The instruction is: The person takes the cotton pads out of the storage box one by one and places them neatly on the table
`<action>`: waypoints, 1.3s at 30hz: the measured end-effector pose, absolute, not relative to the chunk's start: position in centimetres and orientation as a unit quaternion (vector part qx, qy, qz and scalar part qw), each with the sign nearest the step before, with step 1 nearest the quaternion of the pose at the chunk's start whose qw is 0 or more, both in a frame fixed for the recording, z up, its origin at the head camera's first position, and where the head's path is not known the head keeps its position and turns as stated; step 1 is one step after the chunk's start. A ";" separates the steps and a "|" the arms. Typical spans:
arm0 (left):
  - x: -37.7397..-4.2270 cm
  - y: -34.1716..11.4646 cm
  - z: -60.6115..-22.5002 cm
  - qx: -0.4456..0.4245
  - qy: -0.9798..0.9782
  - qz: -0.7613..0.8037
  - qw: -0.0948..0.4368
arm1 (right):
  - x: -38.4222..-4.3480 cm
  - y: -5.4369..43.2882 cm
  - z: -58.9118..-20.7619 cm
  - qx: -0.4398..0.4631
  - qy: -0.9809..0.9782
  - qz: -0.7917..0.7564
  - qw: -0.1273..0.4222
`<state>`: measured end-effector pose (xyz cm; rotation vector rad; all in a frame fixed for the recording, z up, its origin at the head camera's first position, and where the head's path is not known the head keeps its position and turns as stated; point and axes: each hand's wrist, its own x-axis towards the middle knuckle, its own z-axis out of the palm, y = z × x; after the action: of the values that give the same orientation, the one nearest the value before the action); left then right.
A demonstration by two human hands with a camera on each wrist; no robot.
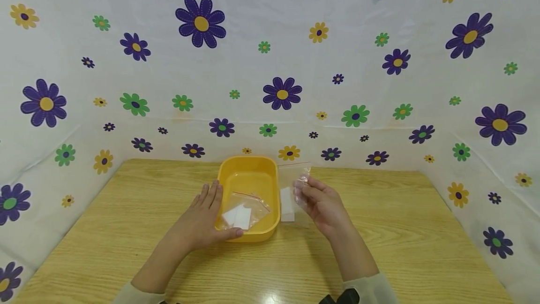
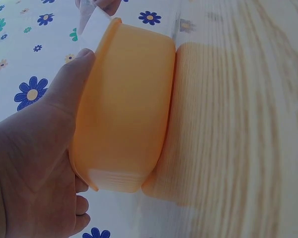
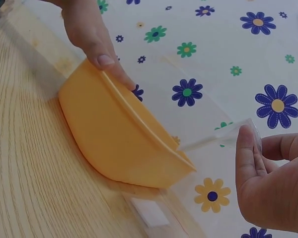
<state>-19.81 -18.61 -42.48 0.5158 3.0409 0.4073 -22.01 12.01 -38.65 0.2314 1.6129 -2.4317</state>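
Note:
My left hand [image 1: 204, 219] rests on the near left corner of a yellow plastic basin [image 1: 273, 236], its fingers straight along the left rim and its thumb over the front rim. Inside the basin lies a clear zip bag [image 1: 259, 204] with a red strip and white pieces [image 1: 242, 218]. Just right of the basin, my right hand [image 1: 326, 208] pinches another clear zip bag [image 1: 293, 175] between thumb and fingers. A white piece [image 1: 287, 210] shows in that bag. In the right wrist view, the held bag [image 3: 233, 131] is beside the basin rim, seen nearly edge-on.
The basin stands on a glossy wood-grain table [image 1: 401, 233]. A white cloth [image 1: 240, 69] printed with flowers hangs behind and at both sides. In the right wrist view a pale white patch [image 3: 150, 212] shows on the tabletop; I cannot tell whether it is a reflection.

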 end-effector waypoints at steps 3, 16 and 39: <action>-19.8 -18.6 -42.5 0.166 0.977 0.131 0.015 | -22.0 12.3 -38.8 0.084 0.549 -0.825 0.105; -19.9 -18.6 -42.6 0.167 0.977 0.131 0.008 | -22.1 13.8 -39.5 0.098 0.534 -0.834 0.098; -20.1 -18.4 -43.2 0.163 0.978 0.127 0.004 | -22.4 17.1 -41.1 0.092 0.529 -0.840 0.083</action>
<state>-20.08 -18.38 -43.15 0.5119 3.0650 0.3975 -22.42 17.09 -41.13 0.2743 1.5782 -2.5074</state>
